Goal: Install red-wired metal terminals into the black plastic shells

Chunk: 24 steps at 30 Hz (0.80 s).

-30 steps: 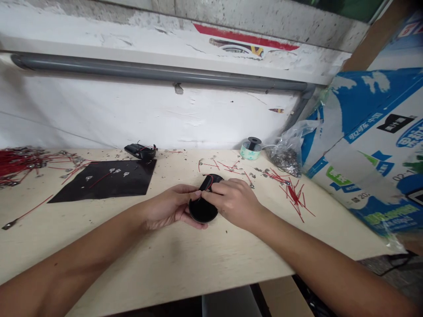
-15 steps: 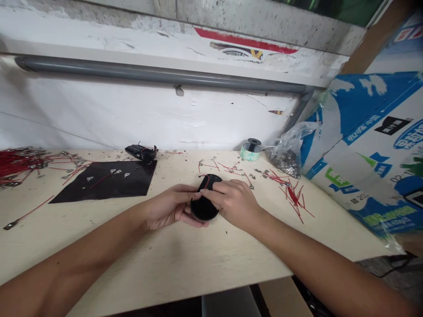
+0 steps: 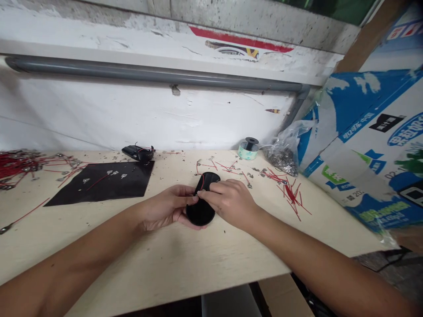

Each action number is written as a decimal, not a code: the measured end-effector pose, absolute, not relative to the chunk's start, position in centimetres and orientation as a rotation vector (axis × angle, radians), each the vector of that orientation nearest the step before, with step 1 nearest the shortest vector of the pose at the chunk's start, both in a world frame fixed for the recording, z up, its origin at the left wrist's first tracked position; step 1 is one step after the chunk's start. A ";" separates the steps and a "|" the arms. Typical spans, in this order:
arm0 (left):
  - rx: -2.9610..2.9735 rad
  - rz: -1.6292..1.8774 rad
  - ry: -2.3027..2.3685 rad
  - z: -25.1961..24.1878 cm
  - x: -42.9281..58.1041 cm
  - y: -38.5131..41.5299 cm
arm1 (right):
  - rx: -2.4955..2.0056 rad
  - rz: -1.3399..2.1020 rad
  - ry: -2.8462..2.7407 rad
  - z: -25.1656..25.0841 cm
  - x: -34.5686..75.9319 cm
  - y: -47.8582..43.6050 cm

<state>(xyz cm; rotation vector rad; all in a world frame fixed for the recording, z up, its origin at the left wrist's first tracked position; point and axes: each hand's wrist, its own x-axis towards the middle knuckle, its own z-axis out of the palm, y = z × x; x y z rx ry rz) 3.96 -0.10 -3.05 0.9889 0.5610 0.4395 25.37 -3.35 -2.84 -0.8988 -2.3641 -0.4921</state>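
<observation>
Over the counter's (image 3: 172, 264) middle, your left hand (image 3: 167, 206) grips the black housing (image 3: 200, 214) at its left rim, apparently steadying it, open face up, for your right hand's (image 3: 233, 200) bunched fingers near the red wire (image 3: 202, 178); whether these pinch anything, cannot tell.

The left grip (image 3: 167, 206) holds a black casing (image 3: 200, 213), the right grip (image 3: 234, 200) touching it near red wire (image 3: 203, 178).

Left thumb (image 3: 187, 201) seemingly slightly lower
</observation>
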 end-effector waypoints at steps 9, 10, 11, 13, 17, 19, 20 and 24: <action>0.933 0.547 0.672 -2.5 4.4 -0.5 | -0.977 0.331 -1.777 -1.9 26.3 -3.5; 0.938 0.557 0.686 -2.5 4.4 -0.5 | -1.012 0.406 -1.719 -1.9 26.4 -3.3; 0.946 0.566 0.697 -2.6 4.4 -0.5 | -1.043 0.477 -1.681 -1.9 26.4 -3.2; 0.969 0.577 0.706 -2.7 4.4 -0.6 | -1.084 0.597 -1.657 -2.0 26.3 -2.8; 1.006 0.628 0.714 -2.9 4.6 -0.6 | -1.089 0.668 -1.655 -2.8 26.0 -2.1; 1.066 0.665 0.714 -3.0 4.6 -0.5 | -1.088 0.638 -1.648 -3.2 25.9 -1.8; 1.135 0.682 0.722 -3.1 4.7 -0.5 | -1.091 0.627 -1.649 -3.4 26.0 -1.7; 1.534 0.824 0.911 -3.3 4.6 -0.7 | -1.110 0.632 -1.665 -3.9 26.1 -1.4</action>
